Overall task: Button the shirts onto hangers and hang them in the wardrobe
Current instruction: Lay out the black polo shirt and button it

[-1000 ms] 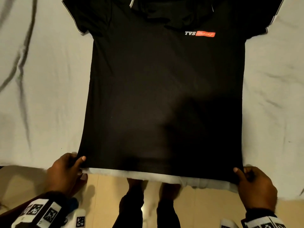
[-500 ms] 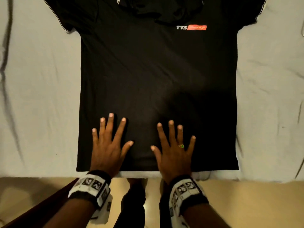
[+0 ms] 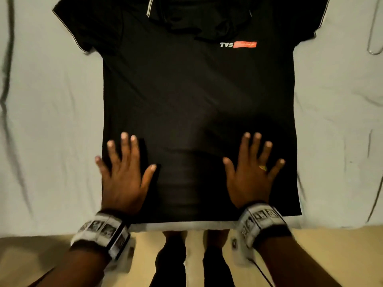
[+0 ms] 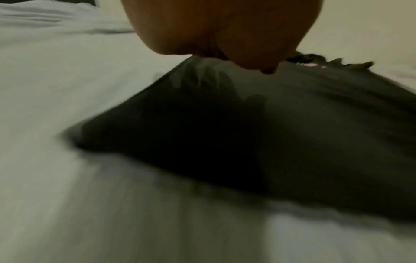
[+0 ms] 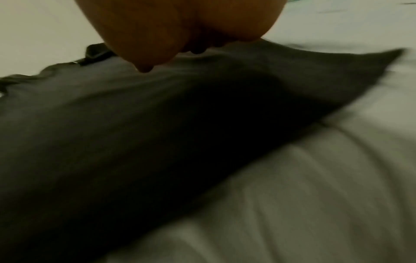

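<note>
A black polo shirt (image 3: 192,96) with a white and red chest logo (image 3: 238,44) lies flat, front up, on a pale bed sheet (image 3: 47,121), collar at the far end. My left hand (image 3: 124,172) presses flat on the shirt's lower left part, fingers spread, little finger over the side seam. On the lower right part my right hand (image 3: 251,172) presses flat, a ring on one finger. Each wrist view shows only a palm, the left hand (image 4: 225,32) and the right hand (image 5: 180,26), above the dark cloth (image 4: 247,133) (image 5: 135,133). A hanger's wire loop (image 3: 375,38) shows at the right edge.
The bed's near edge (image 3: 186,227) runs just below the shirt hem. Beyond it lies a beige floor (image 3: 321,255) where my legs (image 3: 192,262) stand. The sheet has creases on both sides of the shirt.
A second ago both hands pinched the hem corners. They let go, laid flat near the shirt's middle, and have now slid apart toward the side seams.
</note>
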